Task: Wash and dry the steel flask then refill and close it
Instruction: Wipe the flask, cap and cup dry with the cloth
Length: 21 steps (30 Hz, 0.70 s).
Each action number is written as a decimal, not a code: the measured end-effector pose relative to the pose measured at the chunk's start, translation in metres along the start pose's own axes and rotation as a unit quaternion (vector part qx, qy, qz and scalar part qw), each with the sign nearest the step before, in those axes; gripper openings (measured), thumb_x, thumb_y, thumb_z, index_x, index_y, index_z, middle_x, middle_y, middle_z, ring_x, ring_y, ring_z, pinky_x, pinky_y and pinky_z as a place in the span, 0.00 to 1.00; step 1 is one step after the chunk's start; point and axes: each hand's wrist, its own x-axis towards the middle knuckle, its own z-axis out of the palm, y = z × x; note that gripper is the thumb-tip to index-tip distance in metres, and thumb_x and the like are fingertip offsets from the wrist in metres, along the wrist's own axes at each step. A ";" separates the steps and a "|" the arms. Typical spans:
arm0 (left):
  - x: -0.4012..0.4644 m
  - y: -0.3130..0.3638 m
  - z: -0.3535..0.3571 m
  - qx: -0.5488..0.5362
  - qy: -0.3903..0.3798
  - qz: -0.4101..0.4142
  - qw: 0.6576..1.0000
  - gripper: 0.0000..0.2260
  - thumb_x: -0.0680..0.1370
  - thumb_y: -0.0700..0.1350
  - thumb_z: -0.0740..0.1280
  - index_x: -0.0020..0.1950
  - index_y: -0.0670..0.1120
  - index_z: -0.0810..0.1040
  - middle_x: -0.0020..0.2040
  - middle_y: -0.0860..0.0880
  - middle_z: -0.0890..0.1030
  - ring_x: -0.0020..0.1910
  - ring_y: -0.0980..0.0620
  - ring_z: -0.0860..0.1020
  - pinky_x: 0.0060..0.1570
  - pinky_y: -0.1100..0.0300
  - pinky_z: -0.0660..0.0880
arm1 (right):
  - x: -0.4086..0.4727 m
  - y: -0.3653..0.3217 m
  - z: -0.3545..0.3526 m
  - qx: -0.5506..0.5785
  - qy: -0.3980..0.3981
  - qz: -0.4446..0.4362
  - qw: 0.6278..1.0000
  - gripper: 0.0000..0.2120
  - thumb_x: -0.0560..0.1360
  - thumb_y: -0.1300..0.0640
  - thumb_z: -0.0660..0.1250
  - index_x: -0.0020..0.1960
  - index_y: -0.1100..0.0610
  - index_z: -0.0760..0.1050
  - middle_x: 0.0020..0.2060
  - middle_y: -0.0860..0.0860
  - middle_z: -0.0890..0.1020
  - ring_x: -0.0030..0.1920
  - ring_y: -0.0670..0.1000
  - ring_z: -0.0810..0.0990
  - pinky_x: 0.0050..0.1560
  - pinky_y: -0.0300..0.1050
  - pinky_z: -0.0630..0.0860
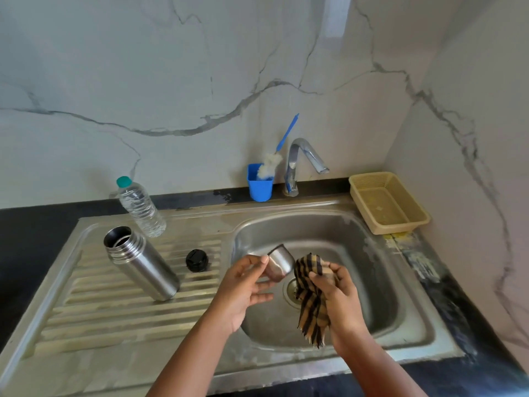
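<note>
The left hand (pixel 246 285) is pinching the steel cup (pixel 279 263) by its rim over the sink (pixel 320 224), while the right hand (pixel 336 290) is gripping a bunched striped cloth (pixel 310 299) just beside the cup's base. Judging by this, the cup is being dried. To do it well, the left hand should be turning the cup slowly while the cloth is pressing round the outside, then pushing a fold inside to reach the bottom; the pinch looks light, so a slip into the basin is the risk

The flask (pixel 140 263) is standing open-mouthed and tilted-looking on the ribbed drainer at the sink's left side; its inside is looking dark, and whether any water is lying in it cannot be told. The black stopper (pixel 197 260) is lying just right of it on the drainer, apart from it. A capped water bottle (pixel 140 209) is standing behind the flask near the back edge, holding clear water. At the back of the bench a blue holder (pixel 260 183) is carrying a brush (pixel 274 156), left of the tap (pixel 300 161). A beige basket (pixel 363 190) is sitting at the back right corner with nothing visible in it
</note>
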 end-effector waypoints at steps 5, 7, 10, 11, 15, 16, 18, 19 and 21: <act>0.004 -0.002 0.018 0.102 0.043 0.093 0.989 0.13 0.81 0.45 0.65 0.38 0.45 0.83 0.41 0.48 0.87 0.56 0.55 0.80 0.66 0.53 0.66 | 0.002 -0.001 -0.003 -0.182 0.015 -0.223 0.958 0.19 0.74 0.66 0.70 0.54 0.43 0.74 0.43 0.46 0.83 0.44 0.47 0.83 0.50 0.50 0.80; 0.005 -0.002 0.023 0.090 0.030 0.095 0.991 0.14 0.81 0.44 0.65 0.40 0.40 0.83 0.39 0.44 0.86 0.50 0.55 0.83 0.65 0.56 0.66 | 0.002 -0.001 -0.005 -0.248 -0.020 -0.325 0.912 0.27 0.72 0.69 0.69 0.59 0.40 0.72 0.49 0.43 0.80 0.48 0.46 0.81 0.50 0.43 0.79; 0.008 -0.004 0.029 0.066 0.021 0.077 0.995 0.12 0.81 0.41 0.65 0.40 0.42 0.83 0.37 0.49 0.85 0.42 0.59 0.82 0.57 0.59 0.70 | 0.006 -0.001 -0.006 -0.376 -0.058 -0.508 0.773 0.26 0.71 0.71 0.67 0.62 0.47 0.74 0.58 0.38 0.76 0.56 0.52 0.77 0.51 0.45 0.78; 0.010 -0.005 0.031 0.051 0.023 0.064 0.996 0.12 0.81 0.38 0.64 0.40 0.42 0.83 0.36 0.50 0.84 0.38 0.59 0.80 0.52 0.59 0.71 | 0.008 0.000 -0.008 -0.425 -0.068 -0.565 0.704 0.22 0.72 0.70 0.66 0.61 0.50 0.75 0.59 0.41 0.78 0.59 0.54 0.76 0.51 0.47 0.76; 0.014 -0.006 0.034 -0.017 0.002 0.008 1.000 0.17 0.80 0.30 0.59 0.41 0.43 0.84 0.39 0.45 0.82 0.38 0.52 0.76 0.39 0.63 0.72 | 0.019 -0.001 -0.015 -0.551 -0.097 -0.636 0.532 0.18 0.73 0.66 0.67 0.60 0.52 0.78 0.56 0.48 0.81 0.60 0.57 0.77 0.49 0.49 0.75; 0.014 -0.006 0.034 -0.021 -0.006 0.006 1.000 0.17 0.79 0.28 0.59 0.41 0.42 0.84 0.40 0.45 0.83 0.40 0.52 0.79 0.42 0.63 0.74 | 0.024 -0.001 -0.017 -0.552 -0.102 -0.621 0.547 0.19 0.72 0.66 0.67 0.60 0.51 0.77 0.55 0.47 0.81 0.60 0.56 0.77 0.50 0.49 0.76; 0.011 -0.006 0.035 -0.008 -0.020 0.023 1.000 0.15 0.80 0.29 0.59 0.42 0.41 0.83 0.40 0.44 0.85 0.43 0.51 0.83 0.50 0.61 0.75 | 0.032 -0.001 -0.018 -0.502 -0.104 -0.549 0.660 0.22 0.71 0.67 0.67 0.62 0.51 0.75 0.55 0.43 0.79 0.61 0.53 0.75 0.53 0.50 0.77; 0.009 -0.006 0.037 0.006 -0.029 0.033 0.999 0.14 0.81 0.31 0.59 0.43 0.41 0.82 0.41 0.42 0.86 0.45 0.50 0.84 0.53 0.60 0.74 | 0.036 -0.002 -0.019 -0.458 -0.098 -0.488 0.737 0.23 0.71 0.67 0.67 0.63 0.50 0.74 0.54 0.39 0.78 0.60 0.51 0.75 0.54 0.50 0.77; 0.009 -0.008 0.038 0.017 -0.032 0.048 0.998 0.15 0.81 0.32 0.60 0.42 0.42 0.83 0.42 0.40 0.86 0.47 0.51 0.85 0.55 0.60 0.73 | 0.038 -0.003 -0.018 -0.418 -0.087 -0.421 0.800 0.25 0.70 0.67 0.68 0.64 0.49 0.73 0.53 0.34 0.76 0.59 0.48 0.75 0.54 0.50 0.78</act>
